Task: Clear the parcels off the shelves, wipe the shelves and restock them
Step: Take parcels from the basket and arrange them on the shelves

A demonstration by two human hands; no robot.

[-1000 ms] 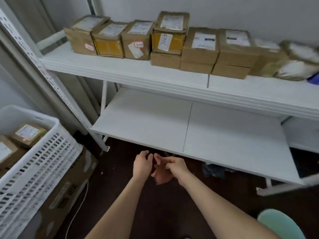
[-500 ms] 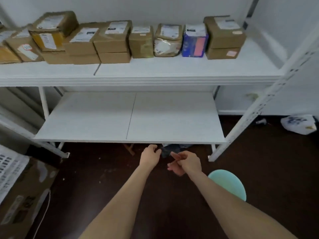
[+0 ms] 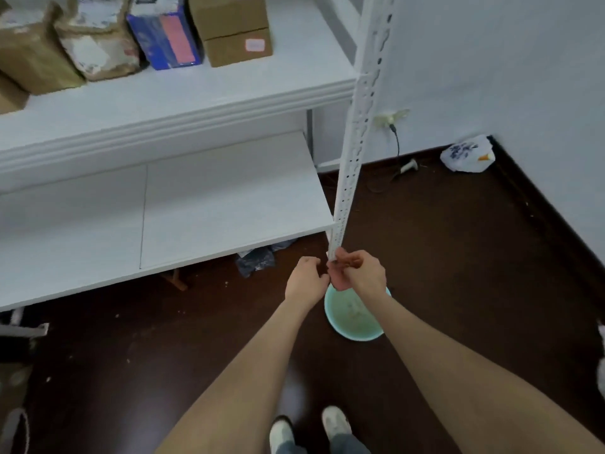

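Left hand [image 3: 306,280] and right hand [image 3: 360,273] touch, fingers curled; can't tell if they hold anything. Teal basin [image 3: 347,319] on floor under them. Parcels [image 3: 229,31] sit farther back on upper shelf [image 3: 196,93].

Two white shelf boards [image 3: 196,93]: one at eleven o'clock, one at nine. On the upper board are four brown cardboard boxes [image 3: 237,50], two stacked near twelve and two edge-cut at ten, plus one blue-and-pink carton [image 3: 163,37] and one crumpled brown-paper parcel [image 3: 98,47]. One white perforated metal upright [image 3: 360,126] at one, one pale green round plastic basin [image 3: 353,319] at five, one white printed plastic bag [image 3: 466,154] at two, two white shoes [image 3: 335,421] at six.
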